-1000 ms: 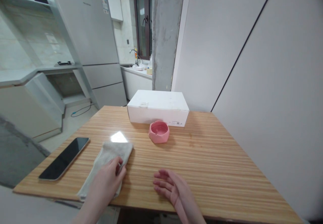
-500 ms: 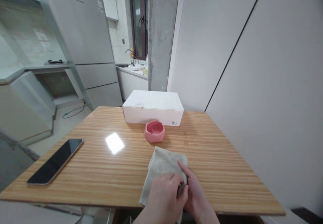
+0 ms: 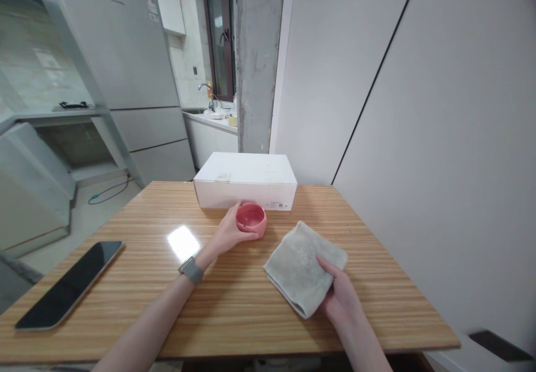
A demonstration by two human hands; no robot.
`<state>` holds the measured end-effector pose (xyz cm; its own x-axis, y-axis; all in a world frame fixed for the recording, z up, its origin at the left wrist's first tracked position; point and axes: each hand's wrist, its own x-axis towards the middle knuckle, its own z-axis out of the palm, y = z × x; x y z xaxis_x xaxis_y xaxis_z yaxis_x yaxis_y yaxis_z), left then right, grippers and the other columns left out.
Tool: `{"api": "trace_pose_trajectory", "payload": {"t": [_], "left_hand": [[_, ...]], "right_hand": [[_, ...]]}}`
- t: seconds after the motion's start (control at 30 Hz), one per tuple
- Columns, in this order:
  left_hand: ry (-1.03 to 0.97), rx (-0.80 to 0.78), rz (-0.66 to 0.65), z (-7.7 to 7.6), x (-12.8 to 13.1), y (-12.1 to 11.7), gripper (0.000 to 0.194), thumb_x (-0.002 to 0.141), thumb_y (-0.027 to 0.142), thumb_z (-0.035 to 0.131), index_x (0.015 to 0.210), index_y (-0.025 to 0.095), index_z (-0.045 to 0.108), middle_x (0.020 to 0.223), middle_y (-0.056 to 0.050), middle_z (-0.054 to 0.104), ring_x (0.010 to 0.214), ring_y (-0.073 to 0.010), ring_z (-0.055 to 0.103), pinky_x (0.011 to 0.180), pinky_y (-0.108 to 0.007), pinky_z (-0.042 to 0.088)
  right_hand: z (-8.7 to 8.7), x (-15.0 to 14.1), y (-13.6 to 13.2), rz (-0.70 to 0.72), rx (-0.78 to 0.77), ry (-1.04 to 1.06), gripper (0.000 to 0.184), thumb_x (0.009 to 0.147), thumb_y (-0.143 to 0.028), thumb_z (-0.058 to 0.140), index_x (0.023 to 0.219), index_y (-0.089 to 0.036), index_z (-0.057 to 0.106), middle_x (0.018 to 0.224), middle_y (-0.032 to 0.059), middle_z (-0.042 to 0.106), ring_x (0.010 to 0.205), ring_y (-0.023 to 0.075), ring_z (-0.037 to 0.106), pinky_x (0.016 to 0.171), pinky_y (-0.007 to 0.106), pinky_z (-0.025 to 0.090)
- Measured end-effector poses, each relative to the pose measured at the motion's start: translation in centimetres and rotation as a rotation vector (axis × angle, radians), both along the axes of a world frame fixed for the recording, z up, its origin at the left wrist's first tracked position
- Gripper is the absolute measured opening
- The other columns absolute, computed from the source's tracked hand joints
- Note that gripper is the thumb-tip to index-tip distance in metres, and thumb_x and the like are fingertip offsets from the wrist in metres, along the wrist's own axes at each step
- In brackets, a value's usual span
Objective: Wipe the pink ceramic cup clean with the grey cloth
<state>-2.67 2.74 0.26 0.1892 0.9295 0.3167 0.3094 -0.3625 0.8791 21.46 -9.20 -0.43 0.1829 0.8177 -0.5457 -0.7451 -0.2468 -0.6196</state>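
Observation:
My left hand [image 3: 229, 230] is closed around the left side of a pink ashtray [image 3: 256, 231], its thumb along the front and its fingers partly hidden behind. The ashtray sits near the front of a white box. My right hand [image 3: 341, 291] grips a folded grey cloth [image 3: 299, 266] by its right edge, thumb on top and the other fingers hidden underneath. That cloth is held a little above the table, to the right of and nearer than the ashtray.
The white box [image 3: 247, 193] stands at the far side of the wooden table [image 3: 234, 316]. A black phone [image 3: 71, 285] lies at the left. Beyond the table are a fridge [image 3: 113, 48] and a concrete pillar [image 3: 257, 65]; a white wall [image 3: 439, 137] runs along the right.
My left hand has left the cloth, reached forward and taken hold of the ashtray. My right hand has moved the cloth to the right, and it now lies flatter in that hand.

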Motion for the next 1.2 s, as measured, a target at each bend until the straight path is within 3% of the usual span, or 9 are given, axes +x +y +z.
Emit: {"api": "trace_pose_trajectory", "payload": {"t": [0.17, 0.3, 0.4, 0.53, 0.73, 0.9, 1.0, 1.1, 1.2], "left_hand": [[-0.015, 0.012, 0.047, 0.2, 0.6, -0.8, 0.079, 0.051, 0.036, 0.083, 0.122, 0.020, 0.052, 0.122, -0.009, 0.059, 0.113, -0.0278, 0.055, 0.100, -0.041, 0.040], [-0.170, -0.015, -0.026, 1.4, 1.6, -2.3, 0.092, 0.051, 0.032, 0.085, 0.131, 0.020, 0.041, 0.127, -0.011, 0.056, 0.116, -0.0272, 0.054, 0.102, -0.042, 0.039], [-0.302, -0.040, -0.080, 1.9, 2.5, -3.4, 0.100, 0.049, 0.025, 0.086, 0.135, 0.023, 0.035, 0.129, -0.011, 0.055, 0.117, -0.0263, 0.054, 0.104, -0.042, 0.038], [-0.464, -0.123, -0.041, 1.5, 3.2, -3.5, 0.112, 0.044, 0.019, 0.087, 0.140, 0.024, 0.031, 0.136, -0.011, 0.049, 0.123, -0.0272, 0.049, 0.108, -0.042, 0.033], [-0.918, -0.500, -0.217, 0.6, 3.4, -2.7, 0.052, 0.081, 0.046, 0.058, 0.122, 0.015, 0.056, 0.132, -0.011, 0.055, 0.127, -0.0281, 0.046, 0.106, -0.041, 0.037], [-0.984, -0.744, -0.430, 0.9, 3.4, -3.3, 0.050, 0.088, 0.048, 0.050, 0.127, 0.019, 0.053, 0.133, -0.008, 0.056, 0.128, -0.0254, 0.045, 0.107, -0.041, 0.038], [-0.949, -0.782, -0.519, 0.8, 3.0, -3.5, 0.060, 0.085, 0.056, 0.050, 0.130, 0.018, 0.051, 0.136, -0.011, 0.052, 0.129, -0.0280, 0.044, 0.106, -0.044, 0.038], [-0.883, -0.702, -0.451, 0.6, 2.4, -3.5, 0.060, 0.084, 0.057, 0.052, 0.130, 0.018, 0.051, 0.136, -0.011, 0.052, 0.127, -0.0286, 0.046, 0.103, -0.044, 0.040], [-0.725, -0.499, -0.320, 0.7, 1.7, -3.4, 0.056, 0.082, 0.049, 0.059, 0.130, 0.019, 0.051, 0.135, -0.011, 0.053, 0.126, -0.0280, 0.047, 0.103, -0.043, 0.040]], "right_hand": [[2.4, -1.3, 4.5, -0.171, 0.209, -0.266, 0.035, 0.063, -0.025, 0.076, 0.096, -0.021, 0.066, 0.097, 0.0049, 0.073, 0.099, 0.0268, 0.066, 0.084, 0.040, 0.054], [2.7, -4.3, 7.7, -0.031, 0.389, -0.518, 0.041, 0.065, -0.040, 0.075, 0.097, -0.016, 0.068, 0.099, 0.0070, 0.073, 0.102, 0.0269, 0.064, 0.090, 0.038, 0.050], [2.3, -6.6, 8.9, 0.021, 0.442, -0.546, 0.042, 0.069, -0.047, 0.070, 0.097, -0.015, 0.068, 0.100, 0.0068, 0.072, 0.102, 0.0257, 0.064, 0.090, 0.035, 0.049], [2.0, -8.7, 9.0, -0.120, 0.468, -0.464, 0.040, 0.077, -0.049, 0.060, 0.099, -0.015, 0.067, 0.099, 0.0047, 0.072, 0.098, 0.0236, 0.065, 0.087, 0.034, 0.050], [1.2, -9.1, 8.9, -0.290, 0.409, -0.458, 0.043, 0.079, -0.048, 0.057, 0.106, -0.014, 0.064, 0.110, 0.0048, 0.069, 0.109, 0.0224, 0.060, 0.095, 0.034, 0.045], [0.5, -8.5, 8.0, -0.297, 0.493, -0.607, 0.044, 0.082, -0.048, 0.053, 0.110, -0.015, 0.063, 0.111, 0.0076, 0.068, 0.111, 0.0242, 0.058, 0.099, 0.039, 0.042], [0.6, -7.0, 7.2, -0.140, 0.807, -0.907, 0.040, 0.086, -0.044, 0.046, 0.112, -0.020, 0.064, 0.118, 0.0073, 0.065, 0.118, 0.0254, 0.054, 0.106, 0.044, 0.034], [1.3, -5.3, 6.8, 0.252, 1.249, -1.273, 0.039, 0.086, -0.038, 0.042, 0.115, -0.023, 0.065, 0.120, 0.0066, 0.064, 0.118, 0.0268, 0.053, 0.110, 0.048, 0.028], [1.9, -4.8, 7.2, 0.502, 1.389, -1.449, 0.044, 0.084, -0.031, 0.043, 0.125, -0.021, 0.057, 0.126, 0.0079, 0.061, 0.117, 0.0262, 0.054, 0.107, 0.048, 0.032]]}}
